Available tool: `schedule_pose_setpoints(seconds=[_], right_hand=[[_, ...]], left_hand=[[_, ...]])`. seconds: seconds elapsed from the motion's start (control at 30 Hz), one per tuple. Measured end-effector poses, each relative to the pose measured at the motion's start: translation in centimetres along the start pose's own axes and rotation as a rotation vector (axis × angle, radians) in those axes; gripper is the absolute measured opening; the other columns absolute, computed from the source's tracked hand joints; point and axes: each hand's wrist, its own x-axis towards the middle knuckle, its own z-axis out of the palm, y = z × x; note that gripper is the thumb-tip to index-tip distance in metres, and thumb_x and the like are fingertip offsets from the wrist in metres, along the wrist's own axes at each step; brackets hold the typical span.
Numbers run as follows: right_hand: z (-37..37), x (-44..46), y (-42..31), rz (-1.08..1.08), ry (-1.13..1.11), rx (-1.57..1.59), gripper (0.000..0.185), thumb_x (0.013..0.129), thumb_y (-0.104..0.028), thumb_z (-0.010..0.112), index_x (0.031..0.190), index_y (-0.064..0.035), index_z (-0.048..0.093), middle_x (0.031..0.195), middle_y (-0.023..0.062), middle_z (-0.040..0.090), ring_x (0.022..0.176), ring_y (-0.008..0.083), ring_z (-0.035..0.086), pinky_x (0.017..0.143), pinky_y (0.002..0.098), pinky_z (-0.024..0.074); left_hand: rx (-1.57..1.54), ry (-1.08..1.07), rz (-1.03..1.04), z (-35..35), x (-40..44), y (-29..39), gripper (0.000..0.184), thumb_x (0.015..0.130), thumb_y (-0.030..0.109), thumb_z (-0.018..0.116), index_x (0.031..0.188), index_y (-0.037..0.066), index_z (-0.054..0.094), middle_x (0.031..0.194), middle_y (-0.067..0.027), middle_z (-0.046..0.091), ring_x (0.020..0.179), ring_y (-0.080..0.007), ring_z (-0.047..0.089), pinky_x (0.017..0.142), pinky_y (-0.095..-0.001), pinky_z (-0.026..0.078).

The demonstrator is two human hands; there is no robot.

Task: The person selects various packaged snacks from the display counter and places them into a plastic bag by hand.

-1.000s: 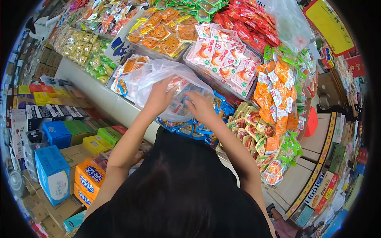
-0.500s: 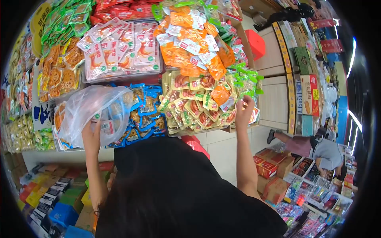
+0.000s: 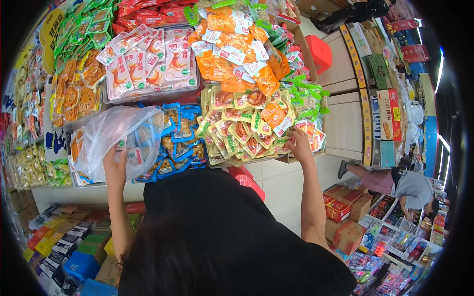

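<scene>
My left hand [image 3: 116, 165] is closed on the edge of a clear plastic bag [image 3: 106, 130]; several snack packets show inside. The bag rests over the left part of the blue snack packets [image 3: 180, 135]. My right hand [image 3: 299, 146] is at the right edge of a heap of beige snack packets [image 3: 242, 133], its fingers bent and somewhat apart. Its fingertips are against or just above the packets; I cannot tell which. Small red-and-white packets [image 3: 313, 133] lie just beyond that hand. An orange packet [image 3: 274, 116] lies on the beige heap.
Orange packets [image 3: 232, 54], pink-and-white packets [image 3: 148, 61] and green packets [image 3: 94, 27] fill the far side of the stand. A red stool [image 3: 318, 54] stands at the right. Cartons [image 3: 345, 207] lie on the floor near another person [image 3: 414, 190], who is bending over.
My right hand has come down and slightly left, to the edge of the beige packets. The left hand still holds the bag in nearly the same place.
</scene>
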Motion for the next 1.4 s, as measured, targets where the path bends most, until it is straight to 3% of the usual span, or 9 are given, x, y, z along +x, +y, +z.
schedule_pose_setpoints(seconds=[0.13,0.27,0.37,0.67,0.93,1.07,1.13,1.23,1.4], right_hand=[[-1.0,1.0,1.4,0.000,-0.167,0.142,0.017,0.067,-0.004,0.061,0.082,-0.0022,0.054,0.086,0.0078,0.057,0.087,0.0237,0.054,0.076,0.0331,0.0420],[-2.1,0.3,4.6,0.158,-0.205,0.447,0.008,0.075,-0.002,0.056,0.080,-0.0007,0.051,0.074,0.0036,0.054,0.072,0.0134,0.052,0.070,0.0271,0.0433],[-5.2,0.8,5.3,0.231,-0.323,0.760,0.010,0.078,-0.005,0.056,0.085,0.0020,0.054,0.078,0.0026,0.058,0.075,0.0102,0.053,0.071,0.0257,0.0438],[-7.3,6.7,-10.2,-0.039,-0.267,0.632,0.017,0.083,-0.011,0.057,0.092,0.0031,0.058,0.076,0.0030,0.060,0.069,0.0083,0.053,0.063,0.0246,0.0438],[-3.8,10.0,-12.8,-0.044,-0.301,0.561,0.018,0.084,-0.016,0.057,0.082,0.0020,0.057,0.068,-0.0001,0.055,0.063,0.0062,0.046,0.059,0.0237,0.0392],[-3.1,10.4,-14.0,-0.051,-0.180,0.463,0.019,0.080,-0.018,0.061,0.083,0.0013,0.058,0.067,0.0090,0.059,0.062,0.0170,0.055,0.059,0.0300,0.0434],[-2.1,9.7,-14.8,-0.088,0.159,0.197,0.022,0.077,-0.020,0.065,0.087,-0.0023,0.056,0.075,0.0101,0.059,0.066,0.0223,0.056,0.060,0.0347,0.0451],[-1.3,8.9,-15.2,-0.153,0.340,0.062,0.026,0.075,-0.020,0.067,0.093,-0.0055,0.054,0.089,0.0097,0.057,0.077,0.0258,0.055,0.065,0.0373,0.0459],[-0.1,7.8,-14.6,-0.244,0.382,0.015,0.029,0.074,-0.019,0.067,0.096,-0.0058,0.053,0.102,0.0118,0.051,0.092,0.0297,0.050,0.076,0.0385,0.0432]], left_hand=[[-0.005,0.025,0.049,0.2,-0.3,0.0,0.035,0.082,0.018,0.057,0.109,-0.005,0.055,0.103,-0.0210,0.058,0.097,-0.0302,0.055,0.088,-0.0351,0.039],[0.060,0.034,0.035,0.3,-0.7,-0.6,0.037,0.082,0.020,0.058,0.112,-0.002,0.055,0.110,-0.0215,0.055,0.104,-0.0328,0.050,0.093,-0.0376,0.036],[0.090,0.024,-0.003,0.2,-1.0,-0.4,0.037,0.083,0.021,0.058,0.114,0.001,0.054,0.113,-0.0206,0.053,0.108,-0.0326,0.047,0.095,-0.0381,0.034],[0.124,0.029,0.036,0.8,-1.1,0.6,0.036,0.082,0.020,0.057,0.115,0.005,0.054,0.113,-0.0189,0.051,0.109,-0.0320,0.043,0.094,-0.0378,0.033],[0.083,0.082,0.010,0.8,-2.2,0.2,0.035,0.082,0.018,0.058,0.114,0.006,0.054,0.112,-0.0182,0.050,0.108,-0.0317,0.043,0.095,-0.0378,0.033],[0.091,0.073,0.042,1.1,-2.3,-0.1,0.036,0.081,0.016,0.058,0.114,0.006,0.054,0.114,-0.0192,0.048,0.110,-0.0327,0.042,0.095,-0.0383,0.032],[0.089,0.070,0.042,1.2,-2.1,-0.1,0.036,0.080,0.016,0.059,0.114,0.006,0.054,0.114,-0.0196,0.048,0.111,-0.0330,0.042,0.096,-0.0386,0.032],[0.078,0.068,0.033,1.4,-2.1,-0.1,0.036,0.080,0.016,0.059,0.114,0.006,0.054,0.115,-0.0203,0.048,0.112,-0.0336,0.041,0.096,-0.0390,0.031],[0.105,0.066,0.040,1.5,-2.1,0.0,0.035,0.080,0.016,0.059,0.113,0.005,0.055,0.116,-0.0209,0.047,0.112,-0.0342,0.041,0.097,-0.0392,0.031]])
